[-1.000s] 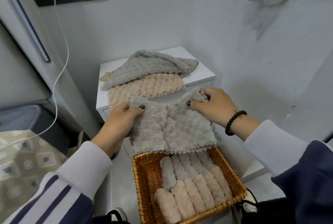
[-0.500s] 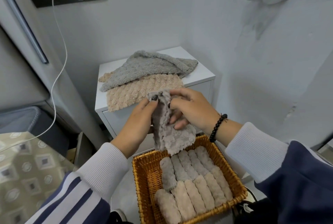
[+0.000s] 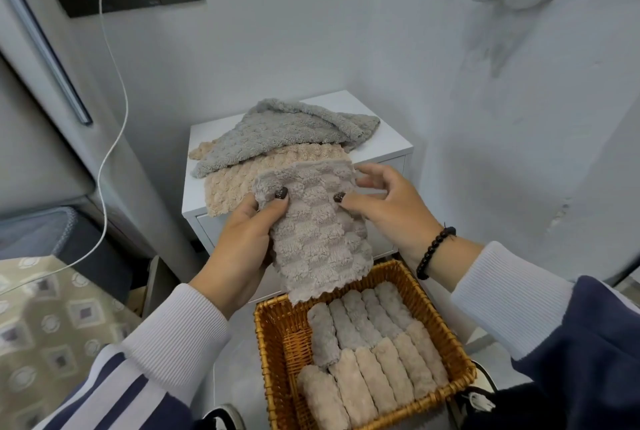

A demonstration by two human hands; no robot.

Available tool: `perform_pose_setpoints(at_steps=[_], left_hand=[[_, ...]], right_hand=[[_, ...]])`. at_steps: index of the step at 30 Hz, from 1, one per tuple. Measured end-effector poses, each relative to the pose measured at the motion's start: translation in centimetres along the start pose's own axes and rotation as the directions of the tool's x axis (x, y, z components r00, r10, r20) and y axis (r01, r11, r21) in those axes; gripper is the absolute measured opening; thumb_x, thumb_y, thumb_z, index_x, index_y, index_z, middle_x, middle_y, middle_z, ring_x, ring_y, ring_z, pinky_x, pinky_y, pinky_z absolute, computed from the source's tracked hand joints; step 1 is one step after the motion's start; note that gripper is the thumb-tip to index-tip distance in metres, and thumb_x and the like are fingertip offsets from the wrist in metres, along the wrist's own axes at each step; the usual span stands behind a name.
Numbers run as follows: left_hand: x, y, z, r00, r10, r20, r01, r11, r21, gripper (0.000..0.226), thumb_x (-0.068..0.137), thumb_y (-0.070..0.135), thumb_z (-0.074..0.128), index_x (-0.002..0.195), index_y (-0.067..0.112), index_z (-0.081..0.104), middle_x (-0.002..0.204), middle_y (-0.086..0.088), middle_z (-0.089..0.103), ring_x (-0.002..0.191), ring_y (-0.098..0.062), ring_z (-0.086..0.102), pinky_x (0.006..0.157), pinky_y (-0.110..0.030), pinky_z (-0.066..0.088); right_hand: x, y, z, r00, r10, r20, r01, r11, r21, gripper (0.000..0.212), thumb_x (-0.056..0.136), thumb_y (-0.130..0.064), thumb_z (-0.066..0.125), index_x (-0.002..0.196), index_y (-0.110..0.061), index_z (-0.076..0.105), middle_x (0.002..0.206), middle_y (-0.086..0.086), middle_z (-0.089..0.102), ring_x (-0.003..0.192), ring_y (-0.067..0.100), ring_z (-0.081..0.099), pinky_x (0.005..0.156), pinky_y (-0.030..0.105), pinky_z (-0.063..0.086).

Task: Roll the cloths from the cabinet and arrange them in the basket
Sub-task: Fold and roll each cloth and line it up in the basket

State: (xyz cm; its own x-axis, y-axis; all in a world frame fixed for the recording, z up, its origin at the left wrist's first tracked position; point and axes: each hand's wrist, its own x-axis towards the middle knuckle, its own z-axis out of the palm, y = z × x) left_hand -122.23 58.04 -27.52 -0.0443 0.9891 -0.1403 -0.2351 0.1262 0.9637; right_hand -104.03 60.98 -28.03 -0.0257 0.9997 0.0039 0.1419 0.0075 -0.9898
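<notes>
Rolled cloths (image 3: 372, 353) fill most of the basket (image 3: 277, 343).

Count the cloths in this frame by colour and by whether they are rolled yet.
Rolled grey cloths in the basket: 4
Rolled beige cloths in the basket: 5
Flat grey cloth on the cabinet: 1
Flat beige cloth on the cabinet: 1
Held cloth, greyish, unrolled: 1
Total: 12

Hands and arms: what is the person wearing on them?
Both hands have dark painted fingernails. The left hand comes out of a white ribbed cuff on a navy sleeve with white stripes. The right hand has a black beaded bracelet on its wrist, then a white ribbed cuff and a plain navy sleeve.
</notes>
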Motion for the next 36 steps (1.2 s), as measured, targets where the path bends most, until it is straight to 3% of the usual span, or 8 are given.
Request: perform_pose_setpoints(at_steps=[3, 6, 13, 17, 21, 25, 29, 36], left_hand=[[-0.4, 0.4, -0.3, 0.999, -0.031, 0.038, 0.035, 0.994, -0.100, 0.031, 0.093, 0.016, 0.053, 0.123, 0.010, 0.060, 0.113, -0.008, 0.071, 0.105, -0.023, 0.068, 0.090, -0.038, 0.055], [-0.6, 0.6, -0.9, 0.996, -0.051, 0.067, 0.056, 0.996, -0.073, 0.045, 0.079, 0.019, 0.067, 0.122, 0.007, 0.061, 0.114, -0.012, 0.070, 0.104, -0.026, 0.068, 0.092, -0.040, 0.054], [-0.9, 1.2, -2.8, 0.944, -0.180, 0.278, 0.126, 0.972, 0.201, 0.053, 0.065, 0.031, 0.074, 0.111, 0.006, 0.069, 0.102, -0.017, 0.070, 0.080, -0.023, 0.068, 0.060, -0.030, 0.059], [-1.3, 0.7, -2.3, 0.816, -0.363, 0.450, 0.173, 0.896, 0.409, 0.051, 0.064, 0.037, 0.084, 0.108, 0.014, 0.073, 0.116, -0.015, 0.069, 0.103, -0.029, 0.068, 0.083, -0.032, 0.058], [-1.5, 0.9, -1.0, 0.868, -0.317, 0.382, 0.149, 0.900, 0.410, 0.025, 0.076, 0.020, 0.076, 0.100, 0.016, 0.072, 0.106, -0.010, 0.073, 0.095, -0.023, 0.071, 0.081, -0.029, 0.058], [-1.3, 1.8, -0.6, 0.953, -0.159, 0.258, 0.125, 0.982, 0.142, 0.029, 0.071, 0.017, 0.065, 0.099, 0.009, 0.069, 0.096, -0.013, 0.074, 0.081, -0.020, 0.073, 0.069, -0.028, 0.060], [-0.9, 1.6, -0.4, 0.989, -0.059, 0.133, 0.072, 0.993, -0.095, 0.037, 0.075, 0.016, 0.061, 0.111, 0.008, 0.065, 0.103, -0.011, 0.074, 0.087, -0.020, 0.073, 0.071, -0.029, 0.060], [-1.1, 1.6, -1.4, 0.980, -0.051, 0.194, 0.054, 0.999, -0.009, 0.038, 0.076, 0.011, 0.060, 0.114, 0.011, 0.065, 0.108, -0.010, 0.073, 0.090, -0.020, 0.072, 0.071, -0.026, 0.059]], right_hand=[[-0.1, 0.8, -0.1, 0.945, 0.205, 0.256, -0.280, 0.910, 0.307, 0.062, 0.067, -0.025, 0.080, 0.122, -0.007, 0.057, 0.119, 0.011, 0.066, 0.105, 0.024, 0.066, 0.094, 0.040, 0.052], [-0.5, 1.3, -0.4, 0.915, 0.163, 0.370, -0.312, 0.866, 0.391, 0.054, 0.066, -0.020, 0.073, 0.117, -0.003, 0.062, 0.113, 0.014, 0.069, 0.104, 0.027, 0.067, 0.089, 0.038, 0.055], [-1.0, 0.3, -3.4, 0.878, 0.114, 0.465, -0.100, 0.994, -0.053, 0.047, 0.063, -0.025, 0.078, 0.109, -0.016, 0.069, 0.104, 0.003, 0.073, 0.096, 0.019, 0.070, 0.085, 0.033, 0.056], [-1.2, -0.7, -3.7, 0.833, 0.148, 0.533, -0.018, 0.970, -0.241, 0.031, 0.069, -0.022, 0.080, 0.099, -0.025, 0.071, 0.100, -0.003, 0.075, 0.093, 0.014, 0.071, 0.083, 0.027, 0.056], [-0.6, -1.6, -3.4, 0.855, 0.165, 0.492, -0.013, 0.955, -0.298, 0.045, 0.065, -0.029, 0.082, 0.107, -0.020, 0.068, 0.104, -0.001, 0.073, 0.096, 0.016, 0.070, 0.090, 0.033, 0.055], [0.2, -1.9, -3.6, 0.864, 0.206, 0.459, -0.260, 0.964, 0.057, 0.055, 0.065, -0.026, 0.084, 0.113, -0.006, 0.064, 0.113, 0.013, 0.068, 0.095, 0.024, 0.067, 0.089, 0.039, 0.055], [0.3, -0.9, -2.8, 0.826, 0.146, 0.544, -0.434, 0.781, 0.450, 0.058, 0.055, -0.024, 0.090, 0.107, -0.008, 0.071, 0.115, 0.012, 0.068, 0.103, 0.023, 0.066, 0.095, 0.041, 0.050], [-0.5, -0.3, -2.4, 0.827, 0.185, 0.531, -0.414, 0.839, 0.353, 0.058, 0.073, -0.008, 0.067, 0.129, 0.001, 0.052, 0.121, 0.017, 0.065, 0.110, 0.028, 0.064, 0.091, 0.040, 0.054]])
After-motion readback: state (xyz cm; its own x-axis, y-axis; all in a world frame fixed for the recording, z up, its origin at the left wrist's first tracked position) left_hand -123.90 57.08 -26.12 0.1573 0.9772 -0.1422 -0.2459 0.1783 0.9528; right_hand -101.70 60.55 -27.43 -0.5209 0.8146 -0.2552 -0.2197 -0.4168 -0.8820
